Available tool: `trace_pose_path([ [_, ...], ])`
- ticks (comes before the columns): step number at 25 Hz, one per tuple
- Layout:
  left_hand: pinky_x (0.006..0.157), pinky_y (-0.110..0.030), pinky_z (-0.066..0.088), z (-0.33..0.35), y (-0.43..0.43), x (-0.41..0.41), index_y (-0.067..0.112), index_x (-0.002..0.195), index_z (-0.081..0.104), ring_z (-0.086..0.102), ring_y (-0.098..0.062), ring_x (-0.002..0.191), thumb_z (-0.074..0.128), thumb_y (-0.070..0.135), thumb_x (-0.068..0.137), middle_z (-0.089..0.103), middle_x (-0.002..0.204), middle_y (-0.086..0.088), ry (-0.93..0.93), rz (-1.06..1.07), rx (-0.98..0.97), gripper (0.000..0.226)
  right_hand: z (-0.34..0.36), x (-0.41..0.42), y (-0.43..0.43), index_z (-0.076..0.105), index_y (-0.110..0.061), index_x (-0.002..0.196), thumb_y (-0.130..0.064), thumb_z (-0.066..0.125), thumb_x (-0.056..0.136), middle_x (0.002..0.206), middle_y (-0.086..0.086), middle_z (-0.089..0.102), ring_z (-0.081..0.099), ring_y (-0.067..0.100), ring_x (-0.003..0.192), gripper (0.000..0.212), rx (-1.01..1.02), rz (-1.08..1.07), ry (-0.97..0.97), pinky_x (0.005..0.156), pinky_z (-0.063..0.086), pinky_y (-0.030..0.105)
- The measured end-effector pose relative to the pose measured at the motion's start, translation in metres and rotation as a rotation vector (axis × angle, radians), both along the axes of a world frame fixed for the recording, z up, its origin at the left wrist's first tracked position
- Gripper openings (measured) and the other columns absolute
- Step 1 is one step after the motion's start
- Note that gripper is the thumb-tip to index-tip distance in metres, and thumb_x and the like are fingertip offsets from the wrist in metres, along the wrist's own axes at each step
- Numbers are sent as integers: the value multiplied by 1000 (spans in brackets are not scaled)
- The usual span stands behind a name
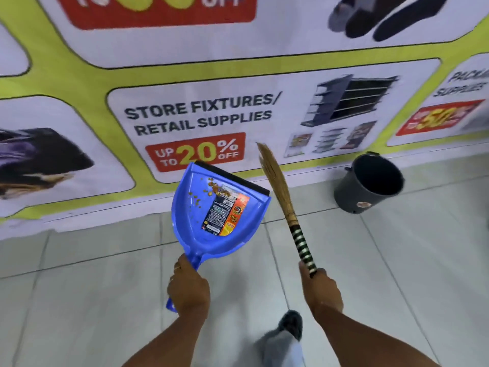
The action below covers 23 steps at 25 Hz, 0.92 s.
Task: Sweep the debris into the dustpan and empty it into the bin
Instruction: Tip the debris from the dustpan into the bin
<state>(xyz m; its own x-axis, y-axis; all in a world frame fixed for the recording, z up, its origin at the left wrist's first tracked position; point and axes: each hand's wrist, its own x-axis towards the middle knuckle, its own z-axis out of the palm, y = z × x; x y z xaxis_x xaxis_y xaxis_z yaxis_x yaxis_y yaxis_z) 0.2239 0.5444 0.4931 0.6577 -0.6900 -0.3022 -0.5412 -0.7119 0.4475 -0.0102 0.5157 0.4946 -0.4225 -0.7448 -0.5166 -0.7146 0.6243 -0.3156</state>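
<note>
My left hand (188,288) grips the handle of a blue dustpan (190,223) held up off the floor, its black lip pointing away from me. Small brown debris (209,188) lies inside it near the lip, beside a printed label. My right hand (321,290) holds the striped black-and-white handle of a straw broom (275,181), whose bristles point up and away, clear of the floor. A dark grey bin (369,181) stands open on the tiles to the right of the broom, against the wall.
A large printed banner (201,112) covers the wall straight ahead, down to the floor. Light grey floor tiles (397,260) stretch around me. My foot in a dark shoe (291,324) is below, between my arms.
</note>
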Motion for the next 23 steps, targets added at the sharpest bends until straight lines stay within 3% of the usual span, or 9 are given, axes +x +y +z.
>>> trace_pose_path([
  [2, 83, -49, 45, 10, -36, -53, -2, 128, 42, 58, -47, 98, 52, -12, 76, 56, 118, -27, 31, -51, 12, 54, 13, -43, -25, 51, -9, 123, -39, 47, 95, 118, 17, 61, 61, 35, 106, 41, -23, 61, -10, 87, 47, 38],
  [5, 86, -49, 44, 24, -95, -138, -2, 126, 42, 56, -47, 102, 50, -10, 78, 55, 119, -27, 77, -119, -13, 50, 28, -118, -73, 42, -16, 138, -22, 51, 94, 122, 15, 55, 59, 34, 110, 46, -17, 177, 56, 88, 48, 36],
  [14, 87, -49, 46, 8, -245, -298, 1, 126, 43, 57, -45, 102, 53, -4, 80, 56, 116, -25, 119, -319, -26, 47, 18, -273, -183, 54, -25, 127, -12, 50, 88, 113, 9, 64, 61, 29, 105, 42, 67, 214, 83, 79, 49, 32],
  [23, 88, -48, 45, -52, -416, -417, 5, 129, 40, 55, -43, 105, 53, 1, 83, 55, 121, -22, 117, -431, 151, 48, -33, -407, -320, 55, -29, 126, -13, 43, 91, 112, 2, 66, 63, 24, 104, 40, 327, 328, 178, 79, 52, 31],
])
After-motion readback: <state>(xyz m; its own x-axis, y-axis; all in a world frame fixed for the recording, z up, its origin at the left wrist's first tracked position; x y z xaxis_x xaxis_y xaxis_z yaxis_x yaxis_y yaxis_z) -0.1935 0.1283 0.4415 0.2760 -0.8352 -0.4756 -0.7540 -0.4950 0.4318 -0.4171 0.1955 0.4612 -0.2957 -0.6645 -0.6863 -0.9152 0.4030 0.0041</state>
